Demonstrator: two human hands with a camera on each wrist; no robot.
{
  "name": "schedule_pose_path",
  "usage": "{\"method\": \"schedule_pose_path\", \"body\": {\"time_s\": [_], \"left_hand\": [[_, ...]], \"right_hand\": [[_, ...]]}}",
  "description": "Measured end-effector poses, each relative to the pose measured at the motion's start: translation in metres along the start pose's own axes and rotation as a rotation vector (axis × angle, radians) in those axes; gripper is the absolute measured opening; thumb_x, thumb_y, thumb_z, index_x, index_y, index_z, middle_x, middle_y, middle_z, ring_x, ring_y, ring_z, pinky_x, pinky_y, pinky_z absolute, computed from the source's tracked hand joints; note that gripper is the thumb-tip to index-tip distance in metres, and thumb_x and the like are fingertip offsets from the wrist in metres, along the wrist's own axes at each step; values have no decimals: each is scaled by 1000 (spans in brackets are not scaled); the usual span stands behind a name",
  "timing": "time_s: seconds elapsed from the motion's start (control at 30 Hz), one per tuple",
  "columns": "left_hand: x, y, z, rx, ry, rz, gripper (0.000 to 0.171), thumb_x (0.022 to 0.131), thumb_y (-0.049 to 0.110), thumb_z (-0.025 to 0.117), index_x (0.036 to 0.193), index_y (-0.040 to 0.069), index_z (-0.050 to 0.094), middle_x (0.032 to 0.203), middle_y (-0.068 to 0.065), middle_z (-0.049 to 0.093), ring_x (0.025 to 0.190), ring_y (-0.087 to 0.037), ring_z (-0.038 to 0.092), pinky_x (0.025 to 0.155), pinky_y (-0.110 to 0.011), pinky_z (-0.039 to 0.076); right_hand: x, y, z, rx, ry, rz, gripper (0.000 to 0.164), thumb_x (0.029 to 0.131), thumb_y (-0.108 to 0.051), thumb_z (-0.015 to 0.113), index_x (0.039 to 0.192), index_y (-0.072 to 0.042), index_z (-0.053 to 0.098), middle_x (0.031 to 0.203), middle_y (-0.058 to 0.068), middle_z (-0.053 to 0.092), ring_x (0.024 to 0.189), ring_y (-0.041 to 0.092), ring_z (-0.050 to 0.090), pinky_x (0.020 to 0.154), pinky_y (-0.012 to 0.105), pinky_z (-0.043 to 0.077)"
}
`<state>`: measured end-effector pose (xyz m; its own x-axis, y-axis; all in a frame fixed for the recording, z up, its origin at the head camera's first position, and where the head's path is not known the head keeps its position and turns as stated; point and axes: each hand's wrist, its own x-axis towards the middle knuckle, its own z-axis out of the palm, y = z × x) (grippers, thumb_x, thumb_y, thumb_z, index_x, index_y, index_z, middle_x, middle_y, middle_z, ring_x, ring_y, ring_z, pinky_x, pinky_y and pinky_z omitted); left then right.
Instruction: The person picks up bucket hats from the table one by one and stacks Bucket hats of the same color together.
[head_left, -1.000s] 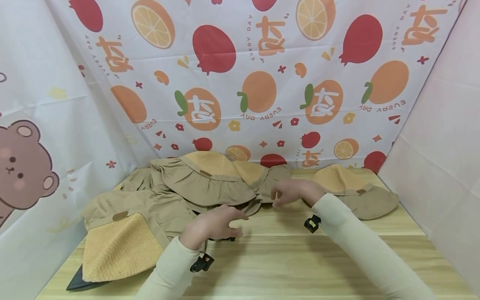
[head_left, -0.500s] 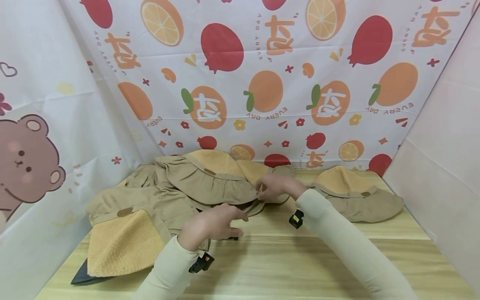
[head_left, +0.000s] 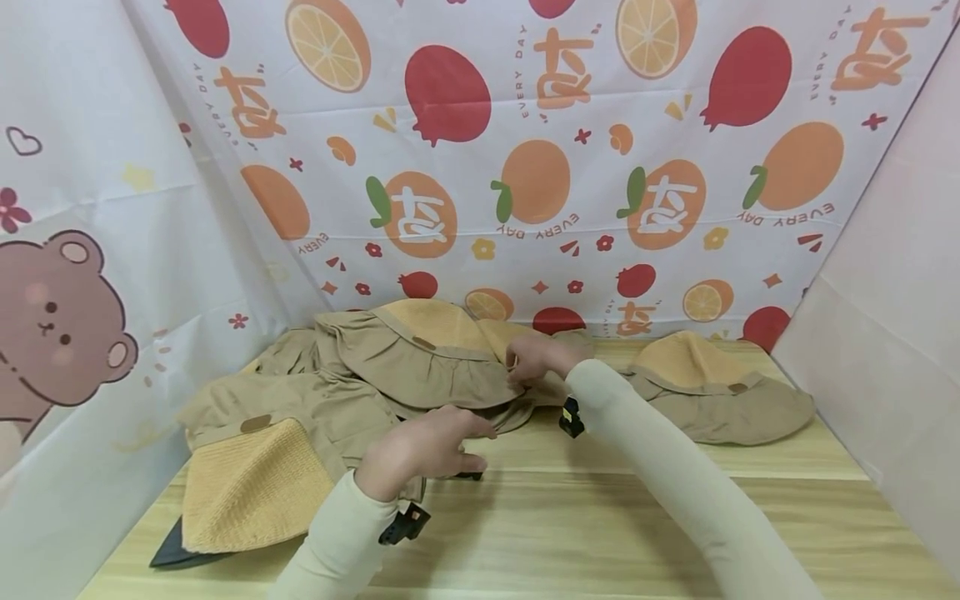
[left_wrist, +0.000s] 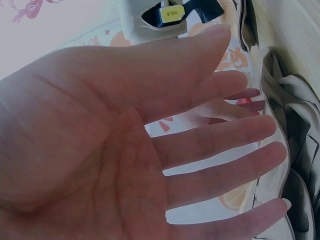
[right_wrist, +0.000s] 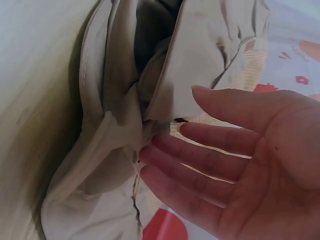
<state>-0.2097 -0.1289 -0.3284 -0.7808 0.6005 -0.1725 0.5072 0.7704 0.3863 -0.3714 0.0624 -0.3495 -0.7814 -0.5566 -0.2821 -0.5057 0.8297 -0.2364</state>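
Observation:
Several sun hats with yellow woven crowns and khaki cloth brims lie on the table. My right hand (head_left: 538,357) reaches to the middle hat (head_left: 420,371), at the right end of its brim. In the right wrist view the fingers (right_wrist: 200,160) are extended, the thumb apart, fingertips right at the brim folds (right_wrist: 172,70). Another hat's crown (head_left: 498,333) shows partly behind that hand. My left hand (head_left: 427,450) hovers beside the front-left hat (head_left: 255,483), holding nothing. Its fingers (left_wrist: 220,135) are spread in the left wrist view.
A separate hat (head_left: 697,375) lies at the right, by the side wall. A dark flat piece (head_left: 183,550) sticks out under the front-left hat. The wooden table (head_left: 600,533) ends at a fruit-printed cloth (head_left: 525,275) at the back.
My right hand has moved left, from the gap before the right hat to the middle hat's brim. The left hand has stayed in place. The head view has shifted slightly.

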Motion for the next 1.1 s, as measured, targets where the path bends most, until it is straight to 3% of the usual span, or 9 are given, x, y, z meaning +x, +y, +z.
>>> {"method": "schedule_pose_path", "body": {"time_s": [0.1, 0.17, 0.27, 0.33, 0.43, 0.63, 0.87, 1.1], "left_hand": [[-1, 1, 0, 0, -3, -1, 35, 94, 17, 76, 128, 8, 71, 132, -7, 71, 126, -28, 66, 105, -46, 53], [-2, 1, -1, 2, -1, 4, 35, 94, 17, 76, 128, 7, 71, 131, -7, 72, 125, -28, 66, 104, -46, 53], [-2, 1, -2, 6, 0, 9, 36, 94, 17, 77, 128, 7, 71, 130, -7, 72, 120, -28, 69, 102, -45, 54], [-2, 1, -2, 4, 2, 9, 36, 94, 17, 77, 128, 8, 71, 130, -7, 72, 113, -27, 71, 100, -44, 55], [-2, 0, -3, 2, -1, 15, 36, 94, 17, 76, 128, 8, 71, 130, -6, 72, 103, -24, 74, 96, -43, 56], [-4, 0, -5, 21, -3, 17, 36, 95, 18, 76, 129, 8, 71, 130, -7, 73, 112, -26, 71, 100, -44, 55], [-3, -2, -4, 49, 18, 53, 34, 94, 18, 76, 127, 7, 72, 130, -7, 73, 123, -27, 67, 105, -45, 53], [-4, -2, -5, 48, 12, 34, 36, 94, 18, 76, 128, 7, 71, 131, -8, 72, 123, -28, 67, 105, -46, 52]], "right_hand": [[6, -1, 1, -38, -4, 1, 39, 99, -30, 69, 128, -4, 71, 130, 11, 71, 112, 22, 67, 100, 40, 56], [10, -1, 2, -48, 1, -4, 37, 99, -33, 68, 123, -5, 73, 120, 7, 74, 100, 17, 67, 91, 35, 57], [17, -3, 3, -18, -2, -3, 31, 101, -36, 67, 98, -6, 76, 85, 1, 70, 73, 12, 60, 70, 27, 51], [20, -5, 4, 37, -7, 14, 36, 102, -36, 65, 79, -8, 69, 66, -2, 59, 60, 11, 54, 59, 24, 44], [23, -6, 5, 147, 10, 57, 46, 103, -37, 64, 64, -13, 56, 53, -3, 48, 51, 14, 53, 52, 25, 43], [22, -3, 9, 247, 97, 101, 55, 98, -35, 72, 53, -15, 49, 50, -1, 51, 52, 19, 61, 60, 34, 56], [5, 2, 15, 332, 193, -3, 41, 93, -22, 78, 60, -14, 56, 55, -6, 51, 50, 10, 57, 53, 24, 52], [-13, 3, 18, 385, 265, -76, 29, 91, -15, 80, 67, -7, 64, 54, -7, 54, 47, 6, 58, 54, 28, 57]]}}
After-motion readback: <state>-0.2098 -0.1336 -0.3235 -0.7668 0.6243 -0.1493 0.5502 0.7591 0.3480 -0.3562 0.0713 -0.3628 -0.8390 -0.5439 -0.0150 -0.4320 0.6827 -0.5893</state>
